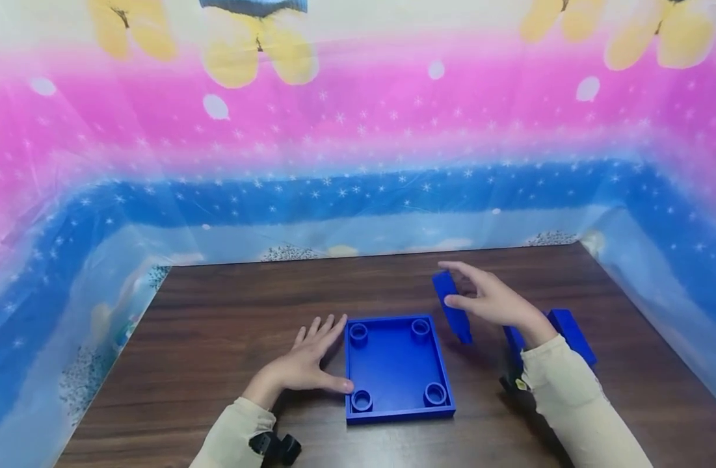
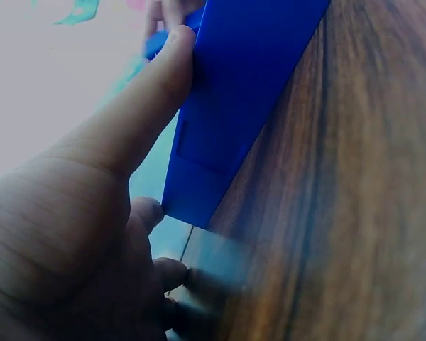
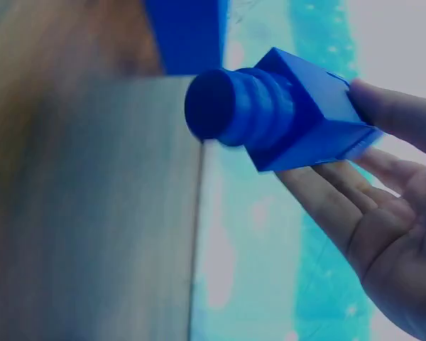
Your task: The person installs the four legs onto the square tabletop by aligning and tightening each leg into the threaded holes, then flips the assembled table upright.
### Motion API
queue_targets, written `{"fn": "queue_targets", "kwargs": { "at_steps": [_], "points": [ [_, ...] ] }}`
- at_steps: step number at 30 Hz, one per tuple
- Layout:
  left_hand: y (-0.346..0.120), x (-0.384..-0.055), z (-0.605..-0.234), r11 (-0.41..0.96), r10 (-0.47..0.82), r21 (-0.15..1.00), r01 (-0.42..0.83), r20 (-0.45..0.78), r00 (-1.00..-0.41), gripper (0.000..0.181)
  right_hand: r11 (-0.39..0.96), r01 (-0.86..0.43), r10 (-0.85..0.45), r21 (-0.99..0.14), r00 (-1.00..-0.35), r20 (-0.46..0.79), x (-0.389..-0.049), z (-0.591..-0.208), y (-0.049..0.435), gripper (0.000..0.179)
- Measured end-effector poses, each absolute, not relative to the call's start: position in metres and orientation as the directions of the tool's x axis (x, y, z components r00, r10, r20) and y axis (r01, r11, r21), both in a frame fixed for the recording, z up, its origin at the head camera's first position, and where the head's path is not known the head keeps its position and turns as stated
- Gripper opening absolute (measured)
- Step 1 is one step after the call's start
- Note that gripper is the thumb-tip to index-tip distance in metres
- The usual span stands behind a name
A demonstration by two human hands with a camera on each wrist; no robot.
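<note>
A blue square tabletop (image 1: 395, 361) lies on the brown table, its raised rim and four round corner sockets facing up. My left hand (image 1: 305, 361) spreads along its left side. In the left wrist view the thumb (image 2: 167, 71) rests on the edge of the tabletop (image 2: 241, 71), and the index fingertip touches its far corner. To the right, above the table, my right hand (image 1: 492, 296) pinches a blue table leg (image 1: 451, 309) between thumb and fingers. That leg (image 3: 305, 106) shows a square tapered body and a round threaded end pointing away from the palm.
Beside the right forearm lie more blue legs (image 1: 571, 338), partly hidden by the wrist and sleeve. A patterned pink and blue cloth (image 1: 358, 143) hangs behind and around the brown table (image 1: 229, 305). Black wrist cameras (image 1: 276, 447) sit on both sleeves.
</note>
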State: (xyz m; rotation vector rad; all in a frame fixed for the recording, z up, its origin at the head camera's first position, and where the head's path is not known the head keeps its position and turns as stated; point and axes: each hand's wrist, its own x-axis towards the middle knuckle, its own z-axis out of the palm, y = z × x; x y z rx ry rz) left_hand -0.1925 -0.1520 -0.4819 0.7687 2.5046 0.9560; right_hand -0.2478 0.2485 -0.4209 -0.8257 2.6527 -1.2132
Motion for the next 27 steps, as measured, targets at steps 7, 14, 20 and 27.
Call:
{"fn": "queue_targets", "kwargs": {
  "at_steps": [7,14,20,27],
  "points": [
    [-0.150,-0.194,-0.482,0.639,0.599,0.681,0.358,-0.149,-0.787,0.127,0.469,-0.433,-0.478,-0.770,-0.857,0.191,-0.252,-0.404,0.222,0.068],
    [-0.155,-0.194,-0.482,0.640,0.585,0.691,0.337,-0.153,-0.796,0.128,0.325,-0.419,-0.490,-0.848,-0.841,0.228,-0.258,-0.391,0.171,0.060],
    [-0.156,-0.194,-0.483,0.648,0.583,0.684,0.334,-0.164,-0.796,0.126,0.183,-0.468,-0.520,-0.864,-0.792,0.320,-0.259,-0.385,0.133,0.053],
    [-0.153,-0.195,-0.484,0.662,0.581,0.670,0.336,-0.175,-0.795,0.126,0.185,-0.427,-0.496,-0.885,-0.818,0.291,-0.257,-0.393,0.125,0.053]
  ]
}}
